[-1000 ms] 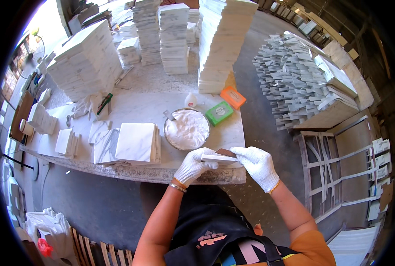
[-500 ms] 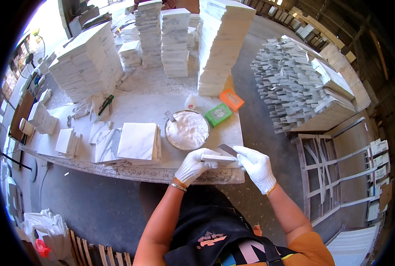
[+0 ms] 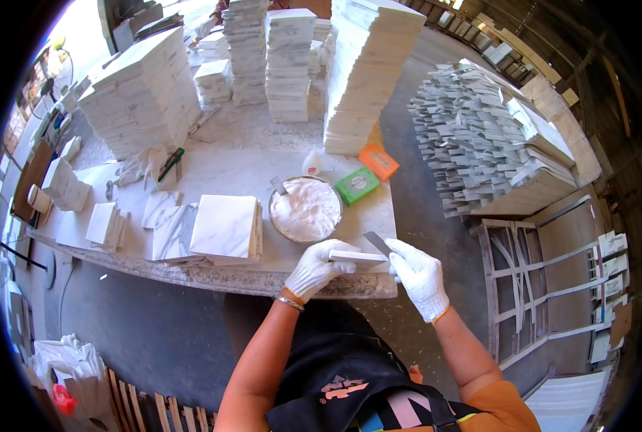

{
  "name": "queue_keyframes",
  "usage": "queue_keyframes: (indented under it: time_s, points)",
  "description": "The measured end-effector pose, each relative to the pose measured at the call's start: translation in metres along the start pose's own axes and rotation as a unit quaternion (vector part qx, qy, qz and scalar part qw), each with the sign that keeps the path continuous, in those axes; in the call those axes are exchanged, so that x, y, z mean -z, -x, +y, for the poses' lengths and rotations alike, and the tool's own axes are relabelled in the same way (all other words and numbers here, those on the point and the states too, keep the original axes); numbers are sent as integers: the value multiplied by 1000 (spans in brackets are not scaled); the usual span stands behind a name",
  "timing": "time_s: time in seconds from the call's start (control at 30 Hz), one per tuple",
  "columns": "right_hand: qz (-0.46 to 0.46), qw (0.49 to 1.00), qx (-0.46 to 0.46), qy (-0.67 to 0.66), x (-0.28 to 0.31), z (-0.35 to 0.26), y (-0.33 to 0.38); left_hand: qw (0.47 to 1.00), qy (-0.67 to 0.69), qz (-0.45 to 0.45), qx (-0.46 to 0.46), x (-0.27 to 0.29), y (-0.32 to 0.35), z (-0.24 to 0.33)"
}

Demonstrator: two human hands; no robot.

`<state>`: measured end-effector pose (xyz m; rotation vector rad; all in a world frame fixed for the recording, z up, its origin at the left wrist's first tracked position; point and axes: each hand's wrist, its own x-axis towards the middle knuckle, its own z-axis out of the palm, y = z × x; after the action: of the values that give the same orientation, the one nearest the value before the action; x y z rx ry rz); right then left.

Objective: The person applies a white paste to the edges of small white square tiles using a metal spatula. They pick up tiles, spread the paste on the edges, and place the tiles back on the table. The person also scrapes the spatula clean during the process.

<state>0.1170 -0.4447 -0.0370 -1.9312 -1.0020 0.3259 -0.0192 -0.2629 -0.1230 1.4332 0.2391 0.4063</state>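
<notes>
In my gloved left hand, closed round one end, is a white marble tile, its narrow edge facing me over the table's front edge. My right hand, also in a white knit glove, grips a putty knife; its flat metal blade slants up beside the tile's right end. Whether blade and tile touch, I cannot tell. Just beyond my hands stands a round bowl of white paste, with a small metal scraper stuck in it. Left of it lies a stack of square marble tiles.
Tall tile stacks line the far side of the table. A green box, an orange box and a small white bottle sit behind the bowl. A green-handled cutter lies left. Right of the table stands a metal frame.
My right hand and the putty knife have shifted slightly right along the tile, and the blade is steeper. The left hand keeps the tile nearly still. The view has shifted a little.
</notes>
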Motion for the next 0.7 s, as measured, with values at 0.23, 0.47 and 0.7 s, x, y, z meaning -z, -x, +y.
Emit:
queue_keyframes:
  time_s: [0.23, 0.47, 0.7]
  points:
    - [5, 999, 32, 15, -18, -4, 3, 1000, -4, -2, 1, -1, -1, -2]
    - [27, 1000, -16, 4, -8, -7, 8, 1000, 8, 12, 5, -1, 0, -3]
    - [36, 999, -6, 26, -15, -8, 14, 1000, 15, 6, 4, -3, 0, -3]
